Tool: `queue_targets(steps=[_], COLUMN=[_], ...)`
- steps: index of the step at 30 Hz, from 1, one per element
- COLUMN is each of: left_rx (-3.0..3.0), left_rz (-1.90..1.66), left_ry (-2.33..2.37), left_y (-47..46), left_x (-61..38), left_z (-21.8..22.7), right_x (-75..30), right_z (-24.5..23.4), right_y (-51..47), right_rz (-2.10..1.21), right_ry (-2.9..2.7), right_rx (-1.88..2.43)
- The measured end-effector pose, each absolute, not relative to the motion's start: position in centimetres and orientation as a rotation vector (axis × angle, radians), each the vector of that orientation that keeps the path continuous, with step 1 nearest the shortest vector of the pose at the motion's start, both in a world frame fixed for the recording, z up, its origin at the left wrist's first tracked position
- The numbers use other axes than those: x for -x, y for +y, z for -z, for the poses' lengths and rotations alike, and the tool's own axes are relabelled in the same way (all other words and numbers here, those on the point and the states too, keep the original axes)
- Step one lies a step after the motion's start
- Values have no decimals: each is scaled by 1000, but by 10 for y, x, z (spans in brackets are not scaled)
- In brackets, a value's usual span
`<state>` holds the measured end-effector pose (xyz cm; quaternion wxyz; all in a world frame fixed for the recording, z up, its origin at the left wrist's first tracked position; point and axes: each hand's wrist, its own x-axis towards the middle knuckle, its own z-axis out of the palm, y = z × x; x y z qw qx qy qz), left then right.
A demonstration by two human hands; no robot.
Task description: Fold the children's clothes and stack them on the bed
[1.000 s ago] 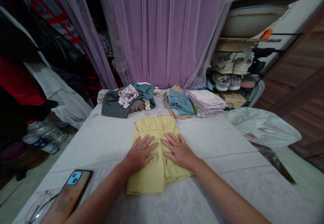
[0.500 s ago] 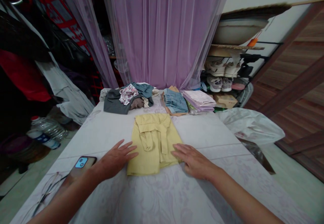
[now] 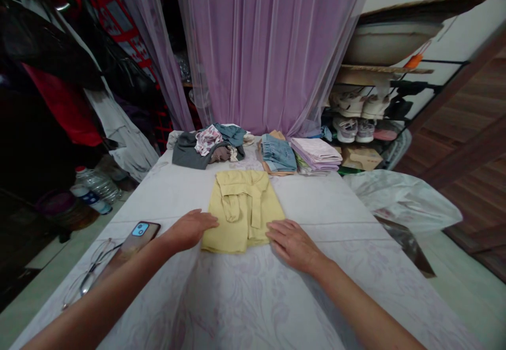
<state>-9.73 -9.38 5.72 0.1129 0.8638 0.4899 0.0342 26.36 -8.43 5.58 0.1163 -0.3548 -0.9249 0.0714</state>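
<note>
Fingers open and released, a left hand (image 3: 190, 230) and a right hand (image 3: 292, 243) flank a folded yellow garment (image 3: 242, 212); folded stacks (image 3: 315, 155) sit beside a rumpled clothes heap (image 3: 205, 149), unfolded.

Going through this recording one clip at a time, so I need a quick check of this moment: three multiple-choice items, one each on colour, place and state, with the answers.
1. What colour is the folded garment?
A. Denim blue
B. Pale yellow
C. Lilac

2. Where on the pale floral sheet does the smartphone lie?
A. To the left of the garment
B. On top of the garment
C. To the right of the garment

3. How are the left hand and right hand placed?
A. Both clench the garment's top edge
B. The left hand grips the smartphone
C. Both lie open at the garment's sides

Answers:
1. B, its cloth shows pale yellow throughout.
2. A, it lies apart from the garment, beyond the left hand.
3. C, the fingers of both are spread, and neither hand grips anything.
</note>
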Motion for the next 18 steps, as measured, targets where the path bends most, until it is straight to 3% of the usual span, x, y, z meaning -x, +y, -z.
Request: queue_targets(steps=[3,9,14,18], left_rx=[-2491,-2494,-2185,-2066], left_rz=[-219,-394,-357,-354], left_ry=[1430,1578,1985,2029], left_y=[-96,-92,-61,-27], left_x=[77,41,41,47], left_z=[-70,-68,-67,-66], right_x=[-244,-196,-176,-172], right_z=[-69,-91,-89,-90], right_y=[-73,-22,9,22], right_rz=[-261,-212,-265,-397], right_ry=[-2659,-2459,-2439,-2434], right_rx=[1076,1603,1822,1872])
